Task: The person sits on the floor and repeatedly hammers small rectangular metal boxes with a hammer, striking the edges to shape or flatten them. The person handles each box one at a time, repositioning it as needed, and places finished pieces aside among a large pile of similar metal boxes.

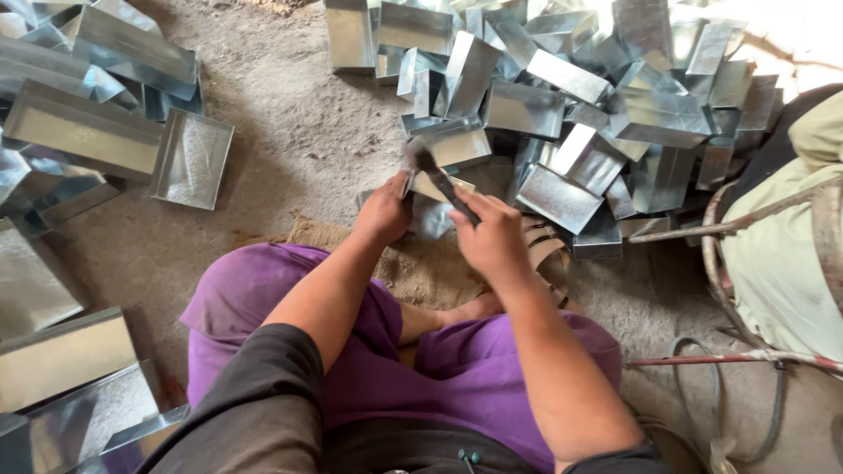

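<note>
Your left hand (384,211) is curled, knuckles toward you, its grip clenched on the near edge of a small sheet-metal tray (436,187) held just above the floor in front of your crossed legs. Your right hand (493,235) is fisted around the handle of a hammer (437,172), wrist bent inward so the dark head sits up and to the left of that grip, right at the tray's upper edge; whether the head touches the metal you cannot tell, as it is blurred. Both forearms reach forward from your lap and converge, the two grips close together with the tray between them. Just beyond the grips and to their right lies a loose heap of galvanised trays (562,105), tipped at all angles, crowding the space past the hammer. Well off to the left of your left grip, larger flat trays (83,132) are stacked, with more near your left knee. Under your hands a piece of burlap sacking (421,268) covers the dusty floor (281,132). To the right of your right elbow stands a rusty metal frame (729,228) holding a pale sack.
</note>
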